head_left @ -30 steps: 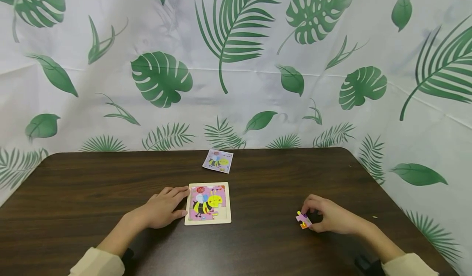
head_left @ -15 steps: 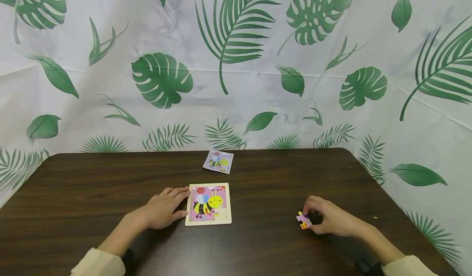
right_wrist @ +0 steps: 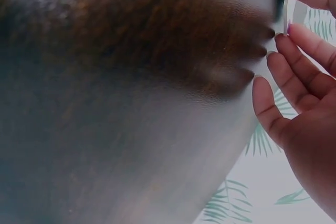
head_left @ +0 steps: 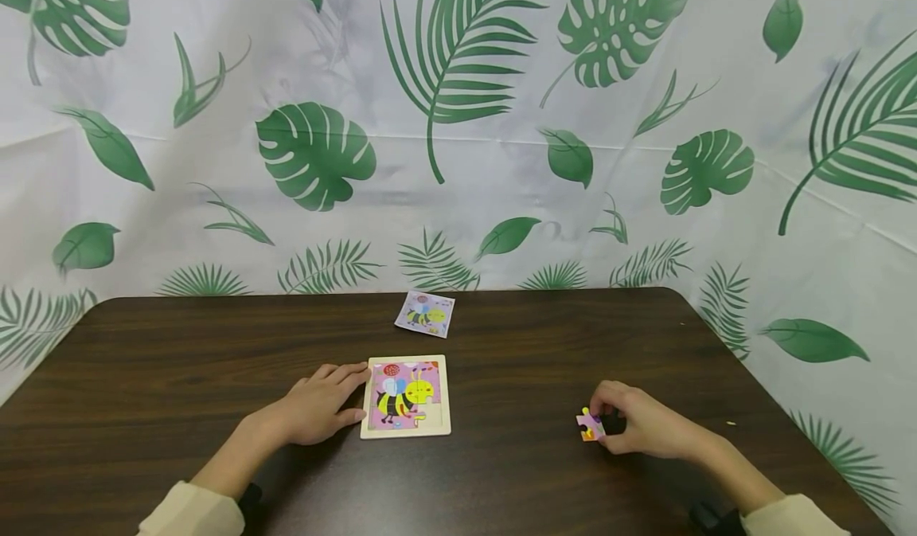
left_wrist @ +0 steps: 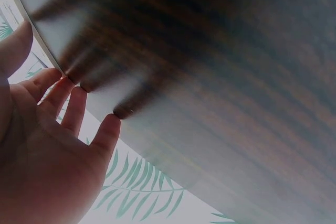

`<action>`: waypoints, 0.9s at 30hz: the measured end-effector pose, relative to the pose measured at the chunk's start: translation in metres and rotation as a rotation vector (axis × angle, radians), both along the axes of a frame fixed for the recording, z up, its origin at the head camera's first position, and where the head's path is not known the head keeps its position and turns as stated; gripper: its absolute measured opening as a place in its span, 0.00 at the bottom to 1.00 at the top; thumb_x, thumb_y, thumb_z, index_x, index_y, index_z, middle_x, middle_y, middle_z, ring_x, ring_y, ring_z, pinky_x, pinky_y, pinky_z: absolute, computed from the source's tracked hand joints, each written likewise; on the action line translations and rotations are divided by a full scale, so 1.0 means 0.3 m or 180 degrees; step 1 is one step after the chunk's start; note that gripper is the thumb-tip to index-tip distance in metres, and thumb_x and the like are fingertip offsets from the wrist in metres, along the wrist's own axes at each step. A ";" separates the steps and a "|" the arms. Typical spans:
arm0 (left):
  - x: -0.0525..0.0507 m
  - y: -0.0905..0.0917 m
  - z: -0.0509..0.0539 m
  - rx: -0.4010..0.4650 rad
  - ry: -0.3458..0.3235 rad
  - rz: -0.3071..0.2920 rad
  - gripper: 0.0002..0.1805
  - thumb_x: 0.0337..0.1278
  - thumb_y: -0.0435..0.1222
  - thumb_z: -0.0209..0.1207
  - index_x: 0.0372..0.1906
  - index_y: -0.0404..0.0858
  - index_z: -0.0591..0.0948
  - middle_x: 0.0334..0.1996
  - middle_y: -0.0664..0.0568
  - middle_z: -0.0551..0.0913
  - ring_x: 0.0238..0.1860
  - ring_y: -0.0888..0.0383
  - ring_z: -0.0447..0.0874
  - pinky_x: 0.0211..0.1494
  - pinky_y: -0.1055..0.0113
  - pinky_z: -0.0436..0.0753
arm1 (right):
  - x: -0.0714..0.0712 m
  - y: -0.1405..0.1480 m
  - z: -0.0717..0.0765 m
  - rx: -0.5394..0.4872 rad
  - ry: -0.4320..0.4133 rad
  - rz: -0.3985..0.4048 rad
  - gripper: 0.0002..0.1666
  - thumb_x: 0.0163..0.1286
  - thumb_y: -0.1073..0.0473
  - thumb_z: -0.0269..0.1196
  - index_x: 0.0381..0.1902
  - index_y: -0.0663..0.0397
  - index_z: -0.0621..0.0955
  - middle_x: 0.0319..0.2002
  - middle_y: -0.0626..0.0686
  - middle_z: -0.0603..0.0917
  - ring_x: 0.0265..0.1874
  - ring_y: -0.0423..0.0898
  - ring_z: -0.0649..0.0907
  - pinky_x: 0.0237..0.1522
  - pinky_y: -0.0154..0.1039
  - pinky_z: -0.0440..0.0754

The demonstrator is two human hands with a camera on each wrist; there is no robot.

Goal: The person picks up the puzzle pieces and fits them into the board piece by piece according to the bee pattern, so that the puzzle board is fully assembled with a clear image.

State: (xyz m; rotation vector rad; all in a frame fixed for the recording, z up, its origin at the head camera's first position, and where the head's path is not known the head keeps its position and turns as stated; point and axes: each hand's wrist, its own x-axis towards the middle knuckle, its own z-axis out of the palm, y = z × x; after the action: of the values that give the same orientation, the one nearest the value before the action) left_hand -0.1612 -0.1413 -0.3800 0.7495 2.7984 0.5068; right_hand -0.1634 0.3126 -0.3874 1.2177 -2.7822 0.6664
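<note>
A square wooden puzzle tray [head_left: 446, 397] with a bee picture lies on the table in the head view. Its lower right corner shows bare wood where pieces are absent. My left hand [head_left: 315, 404] rests beside it, fingertips and thumb touching the left edge; in the left wrist view the fingers of that hand [left_wrist: 58, 135] are only gently bent against the rim. Well to the right, my right hand [head_left: 641, 420] pinches a pink and yellow puzzle piece [head_left: 593, 426] between thumb and forefinger, low over the table. The right wrist view shows this piece [right_wrist: 286, 14] edge-on.
Behind the tray lies a small printed bee picture card [head_left: 426, 314]. The dark wooden table [head_left: 516, 480] reaches back to a white cloth [head_left: 487, 193] with green leaf prints. A tiny pale speck [head_left: 731, 423] lies right of the right hand.
The puzzle piece has turned slightly between the right thumb and finger. Both hands and the tray have otherwise stayed almost where they were.
</note>
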 end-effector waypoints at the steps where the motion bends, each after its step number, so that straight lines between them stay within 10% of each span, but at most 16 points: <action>1: 0.000 0.000 0.000 0.0001 0.0001 0.0001 0.32 0.59 0.44 0.56 0.65 0.34 0.64 0.65 0.43 0.61 0.61 0.41 0.58 0.53 0.38 0.61 | -0.001 -0.001 0.001 -0.0001 0.0000 0.0005 0.18 0.46 0.65 0.69 0.31 0.45 0.73 0.30 0.39 0.71 0.29 0.37 0.71 0.30 0.31 0.71; 27: 0.004 0.005 -0.005 -0.0032 0.0051 0.0007 0.31 0.59 0.44 0.56 0.64 0.33 0.65 0.64 0.42 0.62 0.61 0.41 0.58 0.53 0.38 0.61 | -0.068 -0.238 0.045 0.0095 -0.0431 -0.0049 0.12 0.51 0.61 0.66 0.32 0.48 0.74 0.30 0.43 0.73 0.30 0.41 0.73 0.34 0.34 0.74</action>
State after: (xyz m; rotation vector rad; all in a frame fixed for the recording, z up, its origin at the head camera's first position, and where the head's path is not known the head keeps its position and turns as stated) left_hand -0.1600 -0.1400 -0.3814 0.7517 2.8148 0.4889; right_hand -0.1837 0.2412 -0.3738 1.1979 -2.9177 0.7355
